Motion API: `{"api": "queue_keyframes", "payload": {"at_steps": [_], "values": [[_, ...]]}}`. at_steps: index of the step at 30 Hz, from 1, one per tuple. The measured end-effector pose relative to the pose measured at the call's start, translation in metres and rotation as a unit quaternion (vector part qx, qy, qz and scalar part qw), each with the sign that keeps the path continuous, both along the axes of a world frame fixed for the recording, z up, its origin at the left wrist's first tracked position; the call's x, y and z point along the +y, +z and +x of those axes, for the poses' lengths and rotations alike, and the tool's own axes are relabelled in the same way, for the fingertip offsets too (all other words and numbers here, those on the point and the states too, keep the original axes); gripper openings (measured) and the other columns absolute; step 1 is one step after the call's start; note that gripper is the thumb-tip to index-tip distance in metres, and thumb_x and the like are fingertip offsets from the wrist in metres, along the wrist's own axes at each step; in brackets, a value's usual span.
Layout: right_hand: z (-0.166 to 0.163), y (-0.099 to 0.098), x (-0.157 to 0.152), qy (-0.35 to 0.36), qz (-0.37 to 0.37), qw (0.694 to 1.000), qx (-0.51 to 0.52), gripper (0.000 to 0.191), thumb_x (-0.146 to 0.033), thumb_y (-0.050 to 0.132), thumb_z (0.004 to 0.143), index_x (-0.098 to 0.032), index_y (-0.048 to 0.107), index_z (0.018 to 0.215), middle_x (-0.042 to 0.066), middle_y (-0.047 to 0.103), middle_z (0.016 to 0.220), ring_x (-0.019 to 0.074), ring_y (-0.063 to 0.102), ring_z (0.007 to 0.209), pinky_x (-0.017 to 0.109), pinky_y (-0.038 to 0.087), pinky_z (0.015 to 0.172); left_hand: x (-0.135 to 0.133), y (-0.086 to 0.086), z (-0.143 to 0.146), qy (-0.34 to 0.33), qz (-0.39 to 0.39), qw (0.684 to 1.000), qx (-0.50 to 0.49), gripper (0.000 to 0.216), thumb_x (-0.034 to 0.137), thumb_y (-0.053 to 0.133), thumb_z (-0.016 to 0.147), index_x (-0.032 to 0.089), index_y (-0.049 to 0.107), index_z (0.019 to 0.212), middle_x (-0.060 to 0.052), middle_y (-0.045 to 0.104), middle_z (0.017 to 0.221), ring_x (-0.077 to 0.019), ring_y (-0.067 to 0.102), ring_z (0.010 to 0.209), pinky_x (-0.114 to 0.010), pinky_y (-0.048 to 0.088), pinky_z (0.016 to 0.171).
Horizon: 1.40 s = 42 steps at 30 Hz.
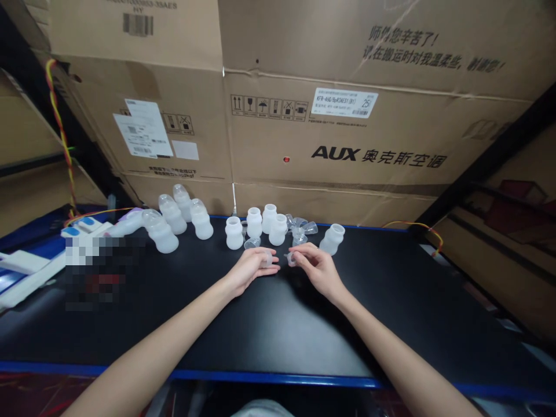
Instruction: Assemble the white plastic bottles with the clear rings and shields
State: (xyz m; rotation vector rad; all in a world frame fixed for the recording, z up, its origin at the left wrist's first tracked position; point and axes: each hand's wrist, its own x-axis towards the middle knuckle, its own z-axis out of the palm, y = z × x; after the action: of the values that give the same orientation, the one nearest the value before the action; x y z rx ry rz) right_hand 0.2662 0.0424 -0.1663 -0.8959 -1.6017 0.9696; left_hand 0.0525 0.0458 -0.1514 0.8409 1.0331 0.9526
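Note:
Above the black tabletop (260, 341), my left hand (248, 271) has its fingers closed round a translucent ring-like collar (268, 259). Just to its right, my right hand (319, 271) pinches a small translucent soft piece (291, 259) between thumb and fingertips; its exact kind is too small to make out. The two pieces are apart, facing each other. Behind my hands stand several open-necked white baby bottles, one (234, 234) nearest my left hand and another (332, 239) beyond my right hand. Clear plastic domed caps (299, 233) lie among them.
At the back left stand several white bottles (201, 220) with clear domed caps on. A white rail-like object (47, 272) lies at the left edge. Cardboard (269, 139) walls off the back, and dark metal posts (490, 136) rise at both sides.

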Motion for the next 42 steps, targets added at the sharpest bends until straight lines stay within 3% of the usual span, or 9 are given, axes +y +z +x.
{"api": "queue_keyframes", "payload": {"at_steps": [2,4,10,16,22,27,31,35,42], "values": [[-0.007,-0.001,-0.003,0.008,-0.029,0.999,0.024,0.035,-0.053,0.067,0.094,-0.020,0.074,0.104,0.005,0.066,0.090,0.0145,0.066,0.062,0.032,0.063,0.062,-0.001,0.001,0.001,-0.009,-0.005,1.000,-0.001,0.032,0.010,0.068,0.072,0.008,0.069,0.104,-0.015,0.078,0.094,-0.0243,0.078,0.086,-0.038,0.064,0.090],[-0.013,-0.002,-0.006,0.021,-0.058,0.997,0.040,0.036,-0.053,0.068,0.092,-0.019,0.072,0.105,0.002,0.066,0.079,0.0136,0.064,0.056,0.030,0.062,0.057,-0.002,0.003,0.001,-0.019,-0.006,1.000,-0.007,0.032,0.011,0.069,0.072,0.008,0.070,0.104,-0.014,0.079,0.092,-0.0232,0.078,0.086,-0.036,0.063,0.090],[-0.022,-0.004,-0.012,0.042,-0.109,0.992,0.055,0.036,-0.051,0.076,0.084,-0.018,0.070,0.098,0.003,0.071,0.084,0.0174,0.070,0.067,0.033,0.065,0.067,-0.007,0.005,0.003,-0.062,0.006,0.997,-0.050,0.038,0.016,0.071,0.072,0.007,0.071,0.109,-0.015,0.079,0.097,-0.0238,0.076,0.091,-0.040,0.060,0.097],[-0.016,-0.008,-0.008,-0.010,-0.094,0.995,0.036,0.026,-0.039,0.080,0.080,-0.019,0.066,0.087,0.000,0.064,0.075,0.0128,0.059,0.061,0.023,0.054,0.053,-0.010,0.005,0.005,-0.091,0.029,0.990,-0.101,0.048,0.014,0.062,0.075,0.008,0.067,0.122,-0.017,0.075,0.117,-0.0267,0.072,0.110,-0.047,0.053,0.108],[-0.012,-0.003,-0.009,0.005,-0.088,0.995,0.047,0.028,-0.038,0.081,0.080,-0.021,0.059,0.088,-0.003,0.059,0.073,0.0120,0.055,0.062,0.022,0.051,0.053,-0.008,0.004,0.004,-0.106,0.082,0.988,-0.074,0.045,0.023,0.083,0.077,0.009,0.073,0.119,-0.016,0.076,0.119,-0.0256,0.070,0.114,-0.044,0.047,0.114],[-0.014,-0.004,-0.011,0.009,-0.074,0.995,0.065,0.039,-0.036,0.084,0.078,-0.024,0.051,0.096,-0.005,0.055,0.078,0.0118,0.054,0.064,0.023,0.052,0.057,-0.009,0.000,0.000,-0.128,0.116,0.984,-0.045,0.049,0.032,0.091,0.072,0.012,0.077,0.114,-0.013,0.079,0.110,-0.0224,0.074,0.101,-0.039,0.054,0.104],[-0.014,-0.003,-0.016,0.020,-0.066,0.996,0.051,0.040,-0.035,0.082,0.081,-0.023,0.057,0.110,-0.005,0.055,0.079,0.0115,0.056,0.064,0.024,0.051,0.060,-0.013,0.003,-0.001,-0.160,0.138,0.977,-0.039,0.048,0.035,0.092,0.070,0.013,0.079,0.111,-0.011,0.081,0.101,-0.0198,0.076,0.088,-0.032,0.059,0.089],[-0.016,0.000,-0.023,0.046,-0.076,0.995,0.040,0.026,-0.036,0.079,0.084,-0.019,0.063,0.096,-0.002,0.061,0.074,0.0120,0.058,0.060,0.025,0.049,0.057,-0.017,0.004,0.000,-0.177,0.163,0.970,-0.040,0.042,0.034,0.092,0.070,0.014,0.080,0.105,-0.009,0.081,0.091,-0.0180,0.076,0.082,-0.027,0.059,0.083],[-0.025,0.002,-0.032,0.074,-0.099,0.989,0.083,0.040,-0.039,0.084,0.078,-0.022,0.049,0.084,-0.008,0.050,0.067,0.0087,0.053,0.052,0.021,0.045,0.049,-0.019,0.001,-0.001,-0.200,0.190,0.961,-0.036,0.034,0.034,0.093,0.068,0.011,0.081,0.091,-0.009,0.080,0.083,-0.0195,0.075,0.079,-0.028,0.058,0.078]]}}
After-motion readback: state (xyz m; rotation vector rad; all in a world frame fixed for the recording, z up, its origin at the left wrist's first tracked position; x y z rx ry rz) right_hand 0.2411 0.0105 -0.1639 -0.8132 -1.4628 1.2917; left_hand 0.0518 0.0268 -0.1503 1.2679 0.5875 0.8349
